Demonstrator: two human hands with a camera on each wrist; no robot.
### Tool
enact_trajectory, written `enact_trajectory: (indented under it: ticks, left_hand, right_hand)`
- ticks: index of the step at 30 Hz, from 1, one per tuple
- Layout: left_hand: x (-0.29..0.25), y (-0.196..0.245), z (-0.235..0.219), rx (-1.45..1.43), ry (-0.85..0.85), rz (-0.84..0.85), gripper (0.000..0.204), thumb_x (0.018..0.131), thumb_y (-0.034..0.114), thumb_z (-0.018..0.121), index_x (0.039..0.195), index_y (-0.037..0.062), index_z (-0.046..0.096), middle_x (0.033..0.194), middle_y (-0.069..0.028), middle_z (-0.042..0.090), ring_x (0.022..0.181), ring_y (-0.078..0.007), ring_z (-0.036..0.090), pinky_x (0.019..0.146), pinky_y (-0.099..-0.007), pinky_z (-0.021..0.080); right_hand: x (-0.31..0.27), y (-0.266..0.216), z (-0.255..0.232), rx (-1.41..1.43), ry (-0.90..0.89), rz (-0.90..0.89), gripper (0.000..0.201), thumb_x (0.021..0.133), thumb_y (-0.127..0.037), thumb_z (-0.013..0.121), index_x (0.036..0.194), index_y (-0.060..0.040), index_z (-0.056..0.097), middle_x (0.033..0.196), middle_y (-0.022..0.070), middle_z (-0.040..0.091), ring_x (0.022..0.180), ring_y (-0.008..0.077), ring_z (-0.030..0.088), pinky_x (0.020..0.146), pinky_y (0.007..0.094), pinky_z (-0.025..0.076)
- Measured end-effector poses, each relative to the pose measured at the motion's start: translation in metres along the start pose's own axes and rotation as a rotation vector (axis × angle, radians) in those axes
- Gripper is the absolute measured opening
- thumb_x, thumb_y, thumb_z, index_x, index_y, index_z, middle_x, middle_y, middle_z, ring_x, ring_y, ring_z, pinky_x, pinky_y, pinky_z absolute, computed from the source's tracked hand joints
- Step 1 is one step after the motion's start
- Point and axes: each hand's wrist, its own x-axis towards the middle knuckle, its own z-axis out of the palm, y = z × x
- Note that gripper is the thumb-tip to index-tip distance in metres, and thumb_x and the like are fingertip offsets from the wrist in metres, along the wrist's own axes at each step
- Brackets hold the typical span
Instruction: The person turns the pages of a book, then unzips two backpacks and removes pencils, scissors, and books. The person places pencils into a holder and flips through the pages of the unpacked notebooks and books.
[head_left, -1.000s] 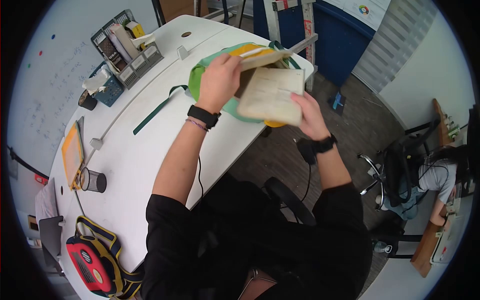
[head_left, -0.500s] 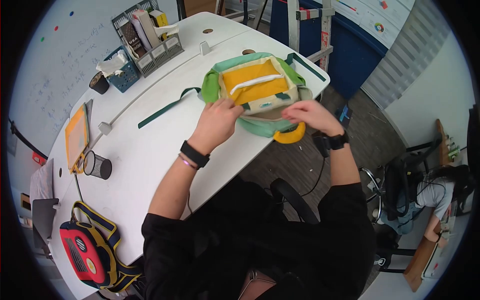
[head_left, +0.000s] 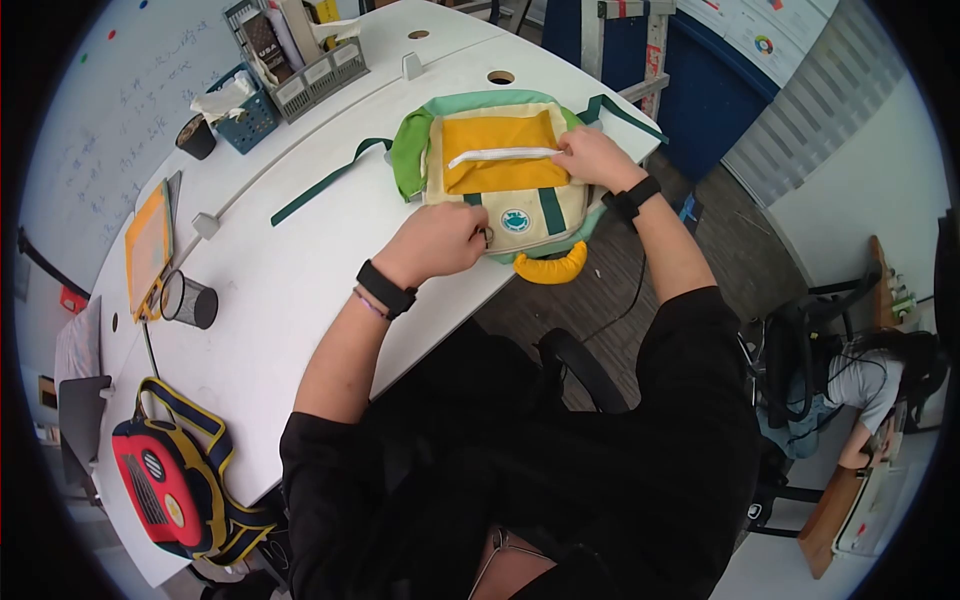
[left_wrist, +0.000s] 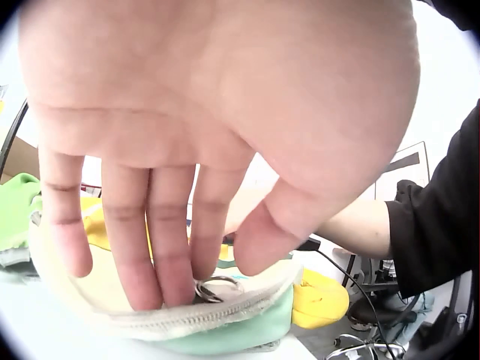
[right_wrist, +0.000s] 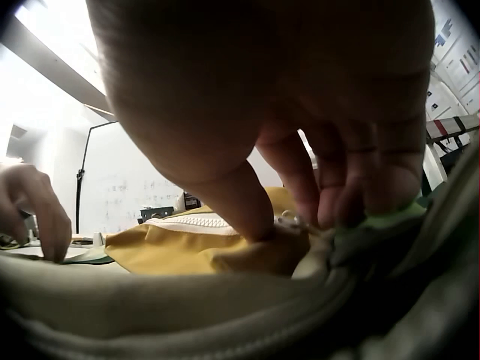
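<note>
A cream, yellow and green backpack [head_left: 515, 222] lies on the white table [head_left: 300, 300], its yellow handle [head_left: 552, 266] jutting past the edge. My right hand [head_left: 598, 160] pinches the right end of the white zipper [head_left: 505, 155] on the yellow pocket. In the right wrist view, thumb and forefinger are at that zipper end. My left hand [head_left: 437, 243] rests on the front lower corner. Its fingers [left_wrist: 176, 281] reach down fairly straight onto the cream fabric, beside a metal ring [left_wrist: 219, 288] near the pale main zipper [left_wrist: 187, 319]. The bag's inside is hidden.
A red and navy backpack [head_left: 175, 490] sits at the near left. Along the left side are a mesh pen cup [head_left: 190, 302], an orange folder [head_left: 148, 250], a tissue basket [head_left: 243, 115] and a grey file rack [head_left: 325, 80]. Someone sits at another desk at right.
A pale, book-like thing in my right hand has gone from sight. The backpack's front panel now lies flat over the opening. My right hand has moved up to the pocket zipper.
</note>
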Motion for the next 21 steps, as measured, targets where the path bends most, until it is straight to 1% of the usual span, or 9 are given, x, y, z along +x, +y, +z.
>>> enact_trajectory:
  ticks: [1,3,8,11,12,15,16,20,21]
  left_hand:
    - [0.003,-0.003,0.006,0.002,0.072,0.028,0.017,0.082,0.012,0.055,0.089,0.0018,0.066,0.084,-0.0166,0.067,0.076,-0.0347,0.064,0.07,-0.042,0.052]
    - [0.009,-0.006,0.015,0.01,0.12,0.06,0.018,0.084,0.015,0.055,0.093,0.0013,0.064,0.082,-0.0167,0.066,0.077,-0.0344,0.065,0.07,-0.0433,0.052]
    - [0.031,0.015,0.026,0.034,0.34,0.05,0.03,0.085,0.019,0.061,0.109,0.0026,0.056,0.084,-0.0172,0.065,0.079,-0.0356,0.064,0.069,-0.045,0.052]
    - [0.059,0.023,0.037,0.019,0.492,0.085,0.036,0.084,0.022,0.064,0.112,0.0034,0.052,0.086,-0.0169,0.065,0.078,-0.0363,0.064,0.068,-0.0446,0.052]
    - [0.065,0.025,0.038,0.013,0.517,0.118,0.034,0.083,0.022,0.065,0.107,0.0032,0.05,0.087,-0.0169,0.064,0.077,-0.0355,0.064,0.066,-0.0443,0.052]
    - [0.083,0.033,0.042,0.005,0.522,0.104,0.03,0.083,0.023,0.064,0.101,0.004,0.049,0.081,-0.0159,0.064,0.074,-0.0347,0.064,0.063,-0.0439,0.052]
    - [0.086,0.034,0.04,0.023,0.497,0.116,0.026,0.084,0.022,0.063,0.098,0.0041,0.049,0.076,-0.0151,0.064,0.071,-0.0345,0.065,0.061,-0.0433,0.052]
    - [0.095,0.03,0.043,0.095,0.415,0.116,0.021,0.083,0.02,0.06,0.095,0.0035,0.054,0.077,-0.0165,0.066,0.072,-0.033,0.067,0.062,-0.0427,0.054]
    - [0.097,0.028,0.045,0.062,0.398,0.095,0.019,0.084,0.019,0.059,0.093,0.0029,0.056,0.076,-0.0178,0.066,0.072,-0.0343,0.067,0.064,-0.0438,0.054]
  right_hand:
    - [0.001,-0.004,-0.008,-0.033,-0.155,0.072,0.03,0.083,-0.025,0.063,0.085,0.0046,0.068,0.081,0.0229,0.067,0.077,0.0364,0.065,0.073,0.0441,0.051]
    - [-0.002,-0.009,-0.012,-0.035,-0.166,0.087,0.03,0.083,-0.025,0.063,0.078,0.0037,0.068,0.077,0.0237,0.065,0.076,0.0363,0.065,0.073,0.0438,0.051]
    - [-0.008,-0.023,-0.015,0.064,-0.024,0.203,0.027,0.083,-0.023,0.06,0.078,0.0024,0.067,0.076,0.0234,0.065,0.073,0.0383,0.064,0.07,0.0441,0.051]
    - [-0.017,-0.038,-0.017,0.16,0.058,0.168,0.025,0.082,-0.021,0.058,0.078,0.0023,0.066,0.075,0.0235,0.064,0.073,0.0388,0.064,0.068,0.0433,0.051]
    - [-0.021,-0.043,-0.02,0.255,0.046,0.146,0.024,0.082,-0.02,0.057,0.078,0.0029,0.064,0.074,0.0216,0.065,0.071,0.0372,0.064,0.066,0.0411,0.05]
    - [-0.032,-0.061,-0.034,0.307,-0.062,0.131,0.024,0.081,-0.02,0.058,0.08,0.0032,0.064,0.073,0.0199,0.065,0.069,0.0344,0.065,0.064,0.0383,0.05]
    - [-0.034,-0.059,-0.034,0.295,-0.085,0.133,0.024,0.081,-0.02,0.06,0.082,0.004,0.063,0.075,0.0169,0.066,0.069,0.0291,0.065,0.063,0.0351,0.049]
    - [-0.044,-0.036,-0.022,0.444,-0.134,0.088,0.024,0.082,-0.02,0.063,0.087,0.0033,0.062,0.076,0.0145,0.066,0.069,0.0244,0.064,0.063,0.0334,0.049]
    - [-0.047,-0.031,-0.022,0.59,-0.177,0.096,0.024,0.084,-0.02,0.063,0.095,0.0021,0.061,0.076,0.0107,0.065,0.071,0.0171,0.062,0.062,0.0306,0.048]
